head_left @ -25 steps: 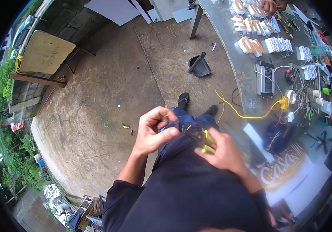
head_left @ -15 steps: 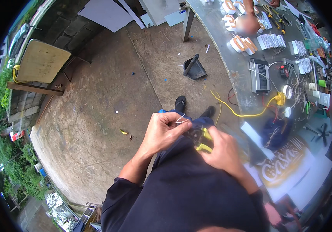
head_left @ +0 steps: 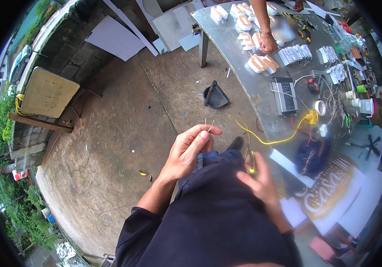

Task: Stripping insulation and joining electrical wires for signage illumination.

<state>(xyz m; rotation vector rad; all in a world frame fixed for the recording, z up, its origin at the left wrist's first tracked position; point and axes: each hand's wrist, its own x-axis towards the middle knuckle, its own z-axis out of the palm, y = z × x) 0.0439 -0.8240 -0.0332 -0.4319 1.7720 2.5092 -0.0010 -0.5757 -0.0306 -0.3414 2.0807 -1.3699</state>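
In front of my body, my left hand (head_left: pixel 190 149) is closed, pinching thin whitish wire (head_left: pixel 212 126) between thumb and forefinger. Two fine ends of it stick up above the fingertips. Lower and to the right, my right hand (head_left: pixel 262 180) is wrapped round yellow-handled wire strippers (head_left: pixel 252 163), seen nearly edge-on and apart from the wire. Motion blurs this hand a little, and the state of the jaws is hard to make out.
A metal worktable (head_left: pixel 244 84) on the right carries block letters (head_left: pixel 262 63), a grey power supply box (head_left: pixel 284 95), a tape roll (head_left: pixel 320 107) and a yellow cord (head_left: pixel 280 141). Another person's hand (head_left: pixel 269 43) works there. A black dustpan (head_left: pixel 216 98) lies on the concrete floor.
The wire strippers have come away from the wire, my right hand moving right and down with them. My left hand still pinches the wire. The view has shifted slightly.
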